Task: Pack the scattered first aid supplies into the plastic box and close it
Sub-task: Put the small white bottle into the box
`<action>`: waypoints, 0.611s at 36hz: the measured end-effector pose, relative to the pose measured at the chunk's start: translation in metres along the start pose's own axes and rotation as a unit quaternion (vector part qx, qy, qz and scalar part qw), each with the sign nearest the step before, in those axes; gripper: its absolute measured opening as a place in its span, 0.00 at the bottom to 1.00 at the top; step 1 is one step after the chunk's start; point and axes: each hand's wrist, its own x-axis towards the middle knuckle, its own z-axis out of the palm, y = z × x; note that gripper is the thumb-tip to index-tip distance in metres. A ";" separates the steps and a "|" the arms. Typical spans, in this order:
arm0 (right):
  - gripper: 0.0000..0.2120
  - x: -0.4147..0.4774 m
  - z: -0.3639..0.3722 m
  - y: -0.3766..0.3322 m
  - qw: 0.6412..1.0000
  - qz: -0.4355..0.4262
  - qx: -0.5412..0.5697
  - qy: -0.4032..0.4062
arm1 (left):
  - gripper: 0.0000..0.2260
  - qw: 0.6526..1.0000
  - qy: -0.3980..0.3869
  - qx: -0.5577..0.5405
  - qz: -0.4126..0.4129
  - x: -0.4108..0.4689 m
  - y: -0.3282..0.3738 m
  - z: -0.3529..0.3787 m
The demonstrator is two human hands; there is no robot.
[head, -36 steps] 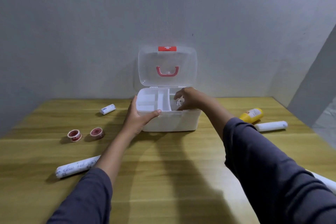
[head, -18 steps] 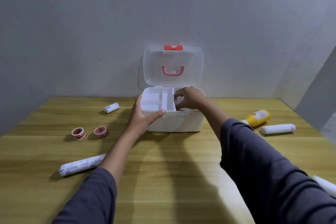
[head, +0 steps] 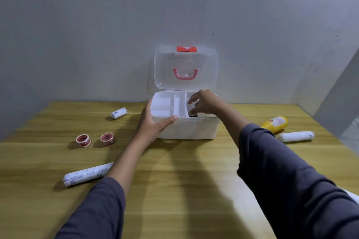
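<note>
White plastic box (head: 186, 128) sits at the table's (head: 174, 190) far edge by the wall, long axis left-right, clear lid (head: 186, 68) upright with red handle facing the camera. Left hand (head: 153, 122) clamps the box's front-left corner, thumb over the rim. Right hand (head: 204, 103) is over the right compartment, fingers loosely curled above a small dark item; whether it grips it can't be told. Long bandage roll (head: 87, 174) lies front-left, angled up-right. Two tape rolls (head: 83, 140) side by side; small roll (head: 118, 113) beyond. Yellow bottle (head: 275, 123) lies right, cap end pointing down-left, white roll (head: 296, 136) just beside it.
</note>
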 end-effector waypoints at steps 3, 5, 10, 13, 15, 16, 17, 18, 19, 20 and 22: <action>0.20 -0.013 -0.013 0.005 0.999 -0.005 0.032 0.025 | 0.50 1.000 0.003 0.013 -0.010 0.000 0.001 0.000; 0.18 -0.029 -0.022 0.012 0.997 0.002 0.048 0.065 | 0.47 1.000 0.006 0.016 -0.009 -0.001 0.001 0.001; 0.14 -0.085 -0.031 0.037 0.976 0.053 0.138 0.160 | 0.47 1.000 -0.008 0.006 -0.016 -0.003 0.003 0.000; 0.16 -0.124 -0.027 0.051 0.968 0.089 0.161 0.171 | 0.47 0.999 -0.012 0.009 -0.028 -0.005 0.005 0.001; 0.19 -0.148 -0.020 0.062 0.971 0.121 0.150 0.144 | 0.47 0.999 -0.013 0.018 -0.035 -0.005 0.006 0.002; 0.21 -0.159 -0.015 0.067 0.974 0.139 0.130 0.125 | 0.47 0.999 -0.012 0.023 -0.040 -0.006 0.007 0.002; 0.24 -0.169 -0.009 0.072 0.976 0.158 0.104 0.106 | 0.47 0.999 -0.013 0.027 -0.045 -0.005 0.007 0.002; 0.27 -0.179 -0.002 0.076 0.977 0.176 0.077 0.088 | 0.47 0.998 -0.013 0.029 -0.049 -0.005 0.009 0.002; 0.29 -0.188 0.005 0.079 0.977 0.195 0.049 0.069 | 0.48 0.998 -0.013 0.029 -0.055 -0.005 0.009 0.003; 0.30 -0.195 0.012 0.081 0.976 0.212 0.013 0.054 | 0.48 0.998 -0.013 0.030 -0.057 -0.005 0.010 0.003; 0.26 -0.204 0.024 0.084 0.968 0.231 -0.079 0.054 | 0.48 0.998 -0.010 0.029 -0.056 -0.005 0.011 0.003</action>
